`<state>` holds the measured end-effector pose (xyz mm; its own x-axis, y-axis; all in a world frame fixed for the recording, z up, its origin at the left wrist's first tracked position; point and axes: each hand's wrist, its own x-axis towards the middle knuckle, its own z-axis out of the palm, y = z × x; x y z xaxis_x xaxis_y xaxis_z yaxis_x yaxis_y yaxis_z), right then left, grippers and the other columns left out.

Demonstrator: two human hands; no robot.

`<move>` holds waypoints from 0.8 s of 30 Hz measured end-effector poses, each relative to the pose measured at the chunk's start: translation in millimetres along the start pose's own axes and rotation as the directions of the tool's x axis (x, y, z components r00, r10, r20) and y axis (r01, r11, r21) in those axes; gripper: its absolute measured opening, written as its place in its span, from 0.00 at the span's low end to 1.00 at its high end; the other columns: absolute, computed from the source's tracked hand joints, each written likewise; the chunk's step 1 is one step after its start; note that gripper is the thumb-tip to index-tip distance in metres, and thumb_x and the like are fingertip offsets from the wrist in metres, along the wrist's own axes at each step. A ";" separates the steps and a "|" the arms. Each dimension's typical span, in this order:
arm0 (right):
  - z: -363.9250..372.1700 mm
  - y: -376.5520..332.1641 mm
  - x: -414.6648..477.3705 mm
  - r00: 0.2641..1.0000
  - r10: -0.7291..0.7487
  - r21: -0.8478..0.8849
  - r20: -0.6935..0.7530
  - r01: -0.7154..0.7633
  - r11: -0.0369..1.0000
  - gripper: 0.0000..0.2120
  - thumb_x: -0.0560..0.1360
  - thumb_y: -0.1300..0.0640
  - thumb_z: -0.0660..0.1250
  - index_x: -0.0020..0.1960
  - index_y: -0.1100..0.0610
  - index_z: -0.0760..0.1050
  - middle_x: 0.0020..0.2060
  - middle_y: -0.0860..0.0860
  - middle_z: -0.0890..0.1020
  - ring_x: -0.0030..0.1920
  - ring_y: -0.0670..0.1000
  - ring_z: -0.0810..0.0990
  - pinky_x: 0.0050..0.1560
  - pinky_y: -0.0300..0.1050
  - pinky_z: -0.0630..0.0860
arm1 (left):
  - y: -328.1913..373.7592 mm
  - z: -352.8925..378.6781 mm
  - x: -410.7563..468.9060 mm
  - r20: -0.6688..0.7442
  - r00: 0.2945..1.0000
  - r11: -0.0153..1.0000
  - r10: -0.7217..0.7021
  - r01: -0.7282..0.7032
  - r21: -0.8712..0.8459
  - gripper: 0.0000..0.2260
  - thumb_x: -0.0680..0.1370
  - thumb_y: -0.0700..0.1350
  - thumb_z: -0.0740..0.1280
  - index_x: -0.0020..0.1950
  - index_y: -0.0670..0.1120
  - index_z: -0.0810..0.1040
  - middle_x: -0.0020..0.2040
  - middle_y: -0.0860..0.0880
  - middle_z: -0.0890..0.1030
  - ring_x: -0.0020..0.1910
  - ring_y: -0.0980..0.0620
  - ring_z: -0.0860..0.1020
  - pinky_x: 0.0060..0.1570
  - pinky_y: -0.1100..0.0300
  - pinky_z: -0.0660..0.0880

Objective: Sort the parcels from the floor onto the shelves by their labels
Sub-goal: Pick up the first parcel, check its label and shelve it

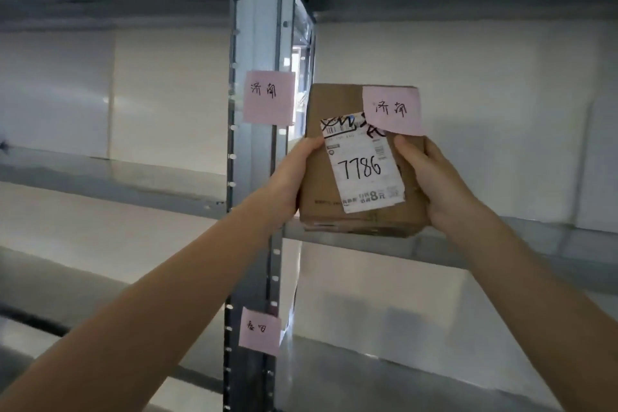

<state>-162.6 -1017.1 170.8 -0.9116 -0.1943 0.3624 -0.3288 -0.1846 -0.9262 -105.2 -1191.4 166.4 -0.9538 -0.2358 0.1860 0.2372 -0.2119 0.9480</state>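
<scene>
Shelving: grey metal racks fill the head view against a pale wall, with an upright post (257,157) just left of the grip.
Parcel: a brown cardboard parcel (317,157) stands upright, its lower edge at the front lip of the shelf (501,237) to the right of the post; whether it rests there or hangs just above cannot be told.
Left hand: the left hand (291,177) clamps the parcel's left edge, thumb on the front face.
Right hand: the right hand (434,184) clamps the right edge, thumb beside the white label (364,170) marked 7786.
Parcel note: a pink note (391,110) above the right thumb seems stuck only by its upper part, its bottom corner free.
Post notes: a pink tag (267,97) up and left of the grip carries matching characters; a lower tag (259,331) well below reads differently.
Risk, edge: let go this near the lip, the upright parcel could tip forward and fall.
Risk, note: a thumb brushing the loose corner could peel the note off.
Risk, bay: the matching tag sits on a post shared by two bays, so the parcel could be shelved on the wrong side.
</scene>
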 end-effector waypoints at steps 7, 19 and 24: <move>-10.0 3.4 60.6 0.873 0.476 -0.262 -0.110 -0.487 0.833 0.20 0.72 0.45 0.68 0.60 0.54 0.76 0.55 0.55 0.82 0.51 0.58 0.80 0.57 0.55 0.74 | -1.2 -4.5 50.0 -0.001 0.975 0.975 -0.224 0.224 0.010 0.06 0.78 0.45 0.61 0.51 0.43 0.73 0.44 0.44 0.81 0.37 0.47 0.79 0.32 0.58 0.78; 6.8 -20.8 -15.5 0.927 -0.371 -0.621 0.057 0.324 0.714 0.16 0.76 0.54 0.64 0.63 0.52 0.74 0.56 0.44 0.78 0.55 0.42 0.75 0.55 0.36 0.70 | -1.4 13.4 89.0 -0.097 0.993 0.914 0.067 -0.022 0.406 0.20 0.79 0.34 0.53 0.71 0.37 0.64 0.71 0.37 0.67 0.62 0.42 0.72 0.51 0.58 0.69; 29.1 16.9 -42.0 0.847 -0.369 -0.884 0.382 0.452 0.121 0.30 0.69 0.37 0.63 0.65 0.51 0.70 0.62 0.47 0.77 0.61 0.48 0.73 0.66 0.49 0.67 | 5.0 20.3 74.2 0.053 0.998 0.641 0.018 -0.052 0.765 0.15 0.79 0.39 0.54 0.60 0.34 0.73 0.60 0.32 0.73 0.55 0.41 0.72 0.50 0.56 0.68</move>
<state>-122.7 -1040.1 143.0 -0.5567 -0.4647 0.6886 -0.6697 0.7415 -0.0411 -178.5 -1190.7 190.2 -0.9578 -0.1891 0.2163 0.0608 0.6022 0.7960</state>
